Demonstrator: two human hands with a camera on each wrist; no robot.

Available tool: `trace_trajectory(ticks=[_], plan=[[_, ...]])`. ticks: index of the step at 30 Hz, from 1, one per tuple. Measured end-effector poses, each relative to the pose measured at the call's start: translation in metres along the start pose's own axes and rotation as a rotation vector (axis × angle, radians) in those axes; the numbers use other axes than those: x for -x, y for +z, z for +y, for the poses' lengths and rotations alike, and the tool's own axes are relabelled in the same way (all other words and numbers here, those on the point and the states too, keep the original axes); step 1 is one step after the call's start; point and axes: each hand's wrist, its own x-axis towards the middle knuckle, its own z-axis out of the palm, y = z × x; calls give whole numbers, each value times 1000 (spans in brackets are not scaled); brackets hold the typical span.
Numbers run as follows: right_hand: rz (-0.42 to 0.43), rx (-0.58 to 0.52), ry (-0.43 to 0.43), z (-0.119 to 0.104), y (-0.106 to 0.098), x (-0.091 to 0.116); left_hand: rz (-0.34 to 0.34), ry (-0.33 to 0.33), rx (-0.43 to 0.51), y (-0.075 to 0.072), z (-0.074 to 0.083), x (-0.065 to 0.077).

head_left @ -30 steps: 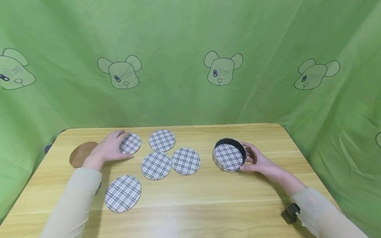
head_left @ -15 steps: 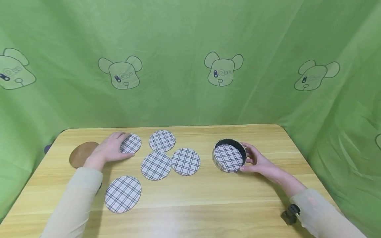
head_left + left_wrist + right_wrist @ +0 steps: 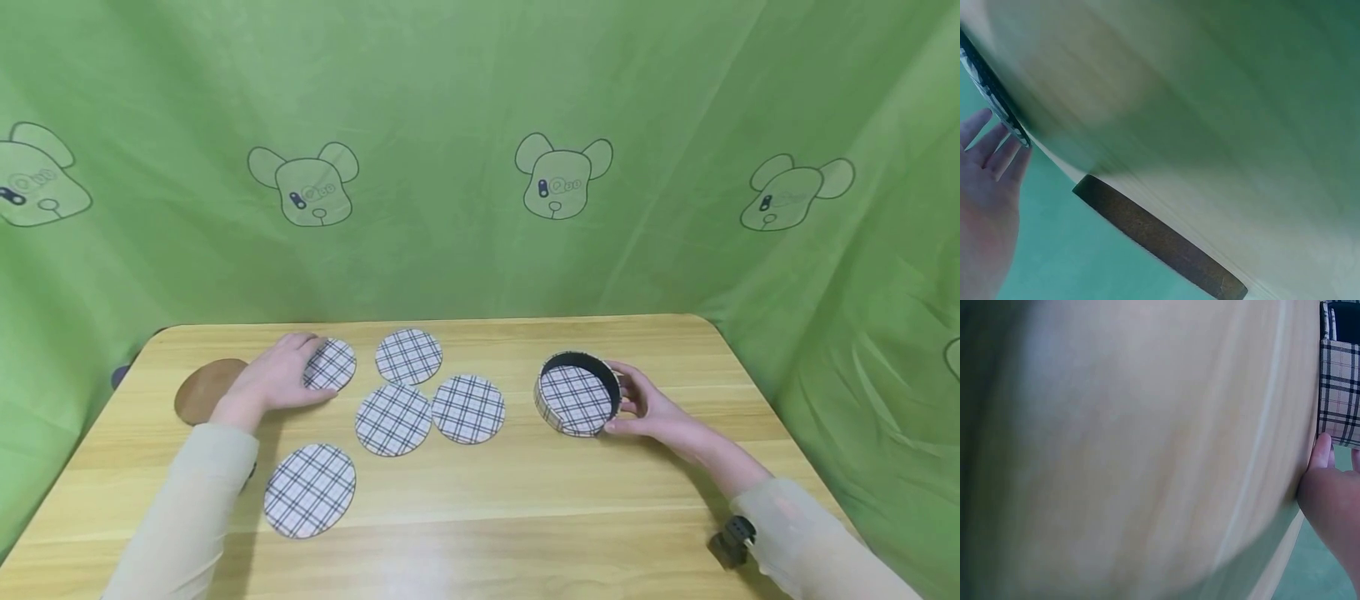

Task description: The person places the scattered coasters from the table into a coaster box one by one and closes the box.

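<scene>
In the head view my left hand [image 3: 281,375] spreads over a round plaid coaster [image 3: 333,367] at the table's back left, thumb by its near edge and fingers by its far edge. The left wrist view has those fingers [image 3: 1000,150] right at the plaid coaster's rim [image 3: 988,84], with dark edging. My right hand [image 3: 648,408] holds the side of a low, open round plaid box [image 3: 551,412] with a black inner wall and a plaid bottom. Seen from the right wrist, the thumb sits low against the box's plaid wall [image 3: 1341,387].
Plaid coasters lie flat at the back [image 3: 408,356], in the middle [image 3: 393,419], beside that one [image 3: 468,408], and nearer the front left [image 3: 311,490]. A brown round disc [image 3: 206,390] sits left of my left hand. Green cloth [image 3: 480,267] hangs behind the wooden table [image 3: 525,533].
</scene>
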Motion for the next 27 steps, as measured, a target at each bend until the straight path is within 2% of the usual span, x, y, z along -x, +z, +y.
trace_trajectory(ticks=[9, 15, 27], plan=[[11, 15, 22, 3, -2, 1, 19, 22, -35, -3, 2, 3], [12, 18, 15, 3, -2, 1, 40, 59, -59, -4, 5, 2], [5, 5, -3, 0, 1, 0, 92, 155, -108, -5, 24, -7]])
